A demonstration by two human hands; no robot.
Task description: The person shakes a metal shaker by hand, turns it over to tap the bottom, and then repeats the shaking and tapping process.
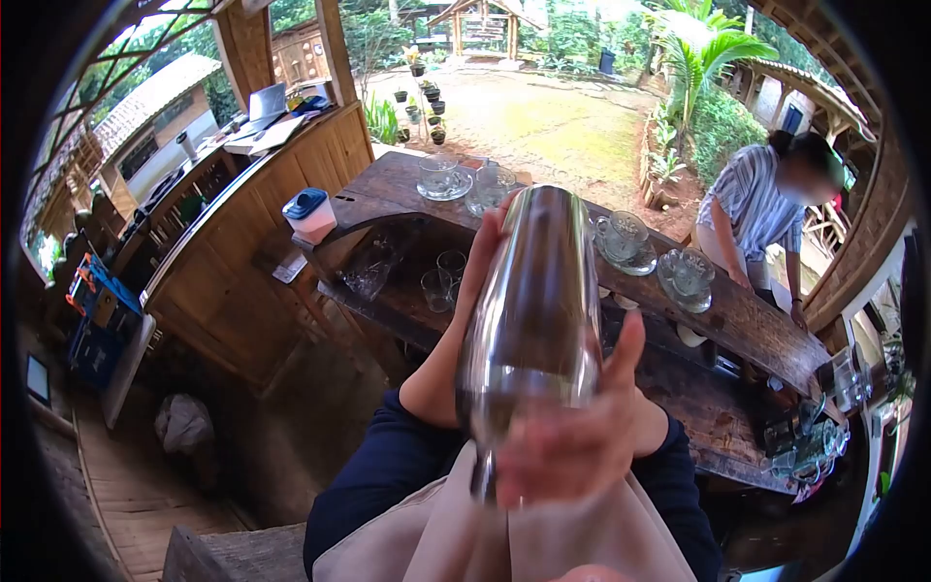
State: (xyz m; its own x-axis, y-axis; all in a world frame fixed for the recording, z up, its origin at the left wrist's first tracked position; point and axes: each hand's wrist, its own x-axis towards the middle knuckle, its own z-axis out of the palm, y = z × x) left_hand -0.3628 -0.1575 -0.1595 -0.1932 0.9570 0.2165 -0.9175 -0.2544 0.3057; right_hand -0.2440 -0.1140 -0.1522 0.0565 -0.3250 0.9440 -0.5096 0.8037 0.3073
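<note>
A shiny metal cocktail shaker [538,291] fills the middle of the head view, held in front of my body. Its broad flat end points up and away from me, and its narrow end points down toward my lap. My left hand [488,242] is wrapped along the left side near the broad end, its fingers partly hidden behind the metal. Around the lower part, near the narrow end, my right hand [572,436] closes with fingers smeared by motion and the thumb raised along the right side. Beyond the shaker lies a dark wooden counter [388,179].
Glass cups with saucers stand on the counter, including one cup [623,233] right of the shaker. Drinking glasses [438,286] sit on the lower shelf. A blue-lidded tub [310,215] is at the left end. Another person [752,209] leans over the right side.
</note>
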